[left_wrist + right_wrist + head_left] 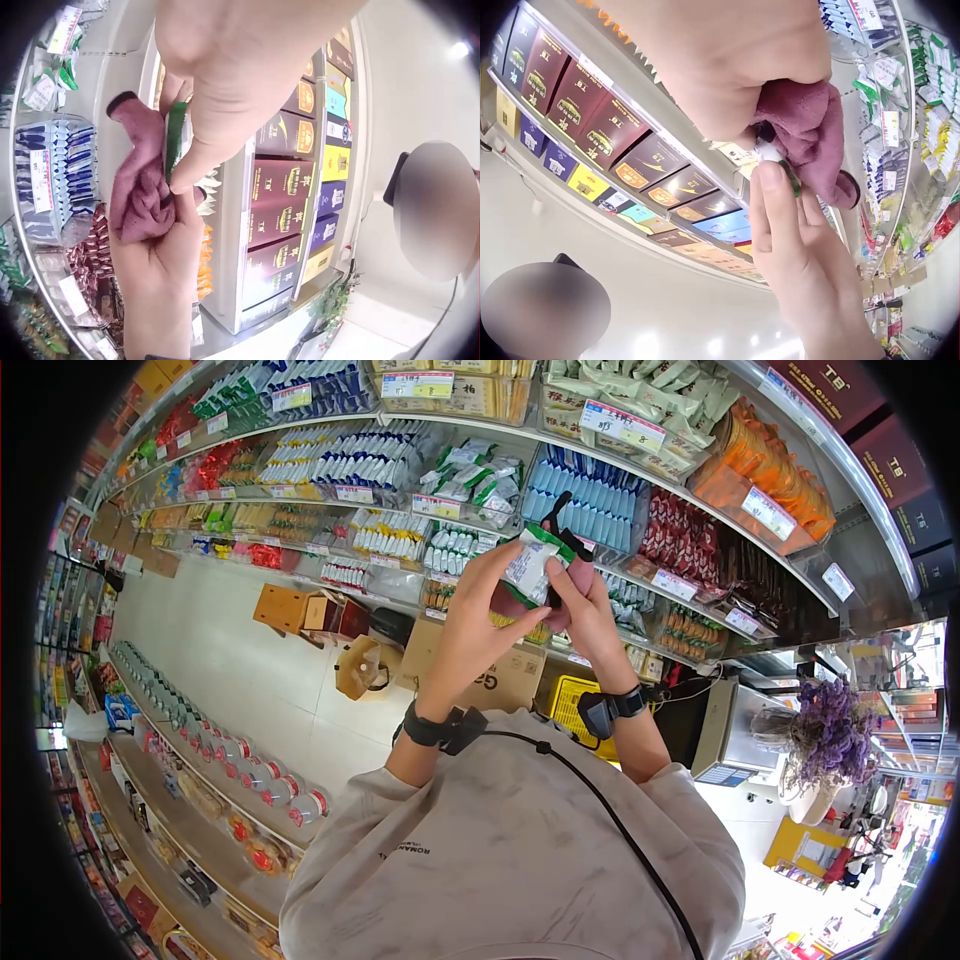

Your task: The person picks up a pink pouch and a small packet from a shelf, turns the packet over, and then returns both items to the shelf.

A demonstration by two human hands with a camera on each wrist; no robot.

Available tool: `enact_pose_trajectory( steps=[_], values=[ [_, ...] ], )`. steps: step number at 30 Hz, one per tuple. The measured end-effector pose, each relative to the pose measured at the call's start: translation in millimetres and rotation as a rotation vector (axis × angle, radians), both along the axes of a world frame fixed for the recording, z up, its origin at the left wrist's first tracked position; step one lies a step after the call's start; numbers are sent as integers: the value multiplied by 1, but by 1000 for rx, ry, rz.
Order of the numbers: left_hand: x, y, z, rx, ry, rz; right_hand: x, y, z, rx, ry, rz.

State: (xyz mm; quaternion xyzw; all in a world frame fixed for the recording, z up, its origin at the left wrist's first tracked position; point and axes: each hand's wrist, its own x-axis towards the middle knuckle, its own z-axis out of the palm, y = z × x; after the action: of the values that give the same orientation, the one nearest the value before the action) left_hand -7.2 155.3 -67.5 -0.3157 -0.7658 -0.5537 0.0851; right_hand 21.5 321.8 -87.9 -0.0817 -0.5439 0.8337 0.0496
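In the head view a small white and green snack packet (532, 568) is held up between both hands in front of the shelves. My left hand (478, 622) pinches its left side between fingers and thumb. My right hand (592, 618) grips a bunched purple cloth (137, 191) with dark edging, and its thumb lies against the packet's face. From the right wrist, the cloth (810, 124) bulges out of the right hand beside the packet, which the left fingertips (771, 176) pinch. The right hand covers part of the packet there.
Tiered shelves hold clear bins of wrapped snacks, with blue packets (585, 495) right behind the hands. Below stand a cardboard box (470, 665), a yellow basket (570, 705) and a paper bag (362, 668). Dried purple flowers (835, 730) are at the right; jars (280, 790) line the left shelf.
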Motion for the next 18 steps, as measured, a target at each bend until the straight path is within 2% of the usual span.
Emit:
enact_pose_trajectory(
  steps=[1, 4, 7, 10, 13, 16, 18],
  values=[
    [-2, -1, -1, -37, 42, 7, 0, -3, 6, -9, 1, -43],
    [0, 2, 2, -1, 23, 2, 2, 7, 3, 77, -28, -14],
    [1, 3, 6, 14, 38, -32, 3, 15, -1, 59, -21, 55],
    [-1, 1, 2, 69, -66, -53, 8, 3, 17, -4, 20, -29],
    [-3, 2, -2, 286, -214, -112, 12, 6, 12, -51, 4, 2],
    [-5, -1, -5, 433, -302, -143, 12, 9, -2, 52, 87, 37],
    [-8, -4, -3, 428, -298, -142, 16, 10, -5, 105, -2, 34]
  ],
)
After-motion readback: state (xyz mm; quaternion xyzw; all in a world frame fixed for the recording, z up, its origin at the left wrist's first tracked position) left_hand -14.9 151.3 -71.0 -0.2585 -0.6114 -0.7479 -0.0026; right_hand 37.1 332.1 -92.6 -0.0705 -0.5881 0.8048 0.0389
